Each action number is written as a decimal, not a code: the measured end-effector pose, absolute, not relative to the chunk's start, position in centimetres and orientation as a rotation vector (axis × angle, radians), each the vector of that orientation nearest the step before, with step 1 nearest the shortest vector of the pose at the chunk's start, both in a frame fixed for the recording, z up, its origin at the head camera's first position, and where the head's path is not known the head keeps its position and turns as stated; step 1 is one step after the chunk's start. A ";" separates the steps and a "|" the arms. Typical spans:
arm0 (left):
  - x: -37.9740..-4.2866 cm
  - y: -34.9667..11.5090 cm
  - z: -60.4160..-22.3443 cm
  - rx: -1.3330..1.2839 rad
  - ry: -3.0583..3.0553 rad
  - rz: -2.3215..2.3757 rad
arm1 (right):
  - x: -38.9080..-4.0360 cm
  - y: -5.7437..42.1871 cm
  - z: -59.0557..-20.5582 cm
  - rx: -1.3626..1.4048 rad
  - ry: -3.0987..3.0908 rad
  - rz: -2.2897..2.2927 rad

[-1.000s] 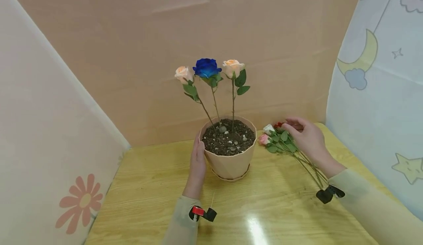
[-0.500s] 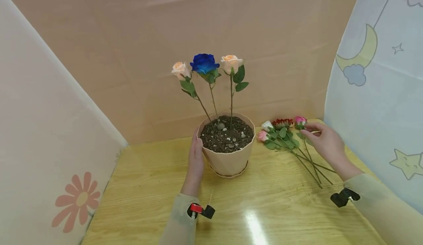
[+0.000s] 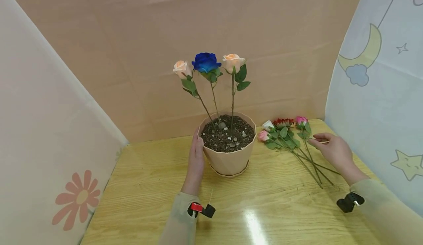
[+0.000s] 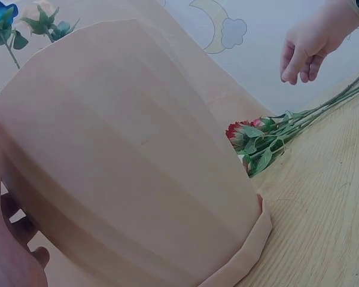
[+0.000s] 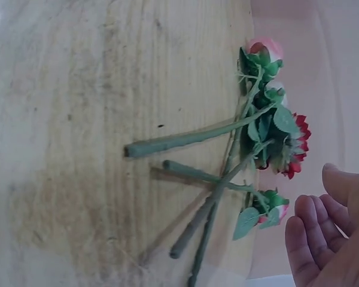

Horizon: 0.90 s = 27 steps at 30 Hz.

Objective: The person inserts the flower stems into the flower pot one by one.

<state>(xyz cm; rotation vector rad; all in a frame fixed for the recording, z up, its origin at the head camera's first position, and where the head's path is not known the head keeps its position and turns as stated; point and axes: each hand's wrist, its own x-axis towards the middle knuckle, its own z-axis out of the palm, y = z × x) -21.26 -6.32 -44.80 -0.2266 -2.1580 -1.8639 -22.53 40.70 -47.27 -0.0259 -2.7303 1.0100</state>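
Note:
My left hand [image 3: 196, 155] holds the left side of a beige flower pot [image 3: 228, 161], thumb near the rim and fingers round its side. In the soil [image 3: 228, 138] stand a blue rose [image 3: 206, 63] and two peach roses, one left [image 3: 182, 69] and one right [image 3: 233, 62]. My right hand [image 3: 333, 151] hovers beside the flowers lying at the right, loosely bent and holding nothing; in the right wrist view its thumb and fingers [image 5: 311, 230] are apart. Nearest to it lies a deep pink rose [image 3: 302, 121]. Left of that are a red flower [image 3: 283, 123], a white rose [image 3: 268, 125] and a light pink rose [image 3: 263, 135].
The pot stands on a saucer [image 3: 231, 175] on the wooden table [image 3: 148, 186]. Crossed green stems [image 3: 314, 166] point toward the front right. A tan cloth [image 3: 148, 54] hangs behind, and printed pale cloths flank the left [image 3: 49, 127] and right [image 3: 380, 120].
The right hand separated the deep pink rose from the other flowers, set it down to their right, then let go and drew back rightward. The left hand stays on the pot.

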 end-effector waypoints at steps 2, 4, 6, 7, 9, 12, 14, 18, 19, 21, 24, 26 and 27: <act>-21.2 -6.3 -44.7 -0.229 -2.163 -1.853 | -22.7 40.9 -47.8 -0.031 -2.746 1.006; -21.2 -6.3 -44.7 -0.235 -2.165 -1.845 | -22.9 41.1 -48.3 -0.044 -2.766 1.005; -21.2 -6.3 -44.7 -0.237 -2.166 -1.842 | -23.0 41.2 -48.7 -0.055 -2.788 1.010; -21.2 -6.3 -44.8 -0.238 -2.167 -1.842 | -23.0 41.3 -48.8 -0.057 -2.797 1.010; -21.2 -6.3 -44.9 -0.244 -2.165 -1.845 | -23.0 41.3 -49.0 -0.062 -2.816 1.019; -21.2 -6.4 -45.0 -0.244 -2.166 -1.851 | -23.2 41.5 -49.5 -0.068 -2.834 1.032; -21.2 -6.4 -45.1 -0.244 -2.163 -1.855 | -23.3 41.6 -49.8 -0.074 -2.843 1.064; -21.1 -6.4 -45.1 -0.234 -2.163 -1.857 | -23.6 41.8 -50.4 -0.095 -2.855 1.116; -21.1 -6.4 -45.0 -0.230 -2.163 -1.858 | -23.6 41.8 -50.5 -0.099 -2.859 1.123; -21.2 -6.3 -45.0 -0.231 -2.161 -1.855 | -23.6 41.9 -50.7 -0.108 -2.871 1.126; -21.2 -6.3 -45.0 -0.234 -2.158 -1.852 | -23.6 41.9 -50.9 -0.114 -2.882 1.130; -21.3 -6.3 -45.0 -0.240 -2.155 -1.849 | -23.6 42.0 -51.0 -0.109 -2.888 1.125; -21.3 -6.3 -45.0 -0.240 -2.155 -1.848 | -23.7 42.0 -51.0 -0.105 -2.889 1.121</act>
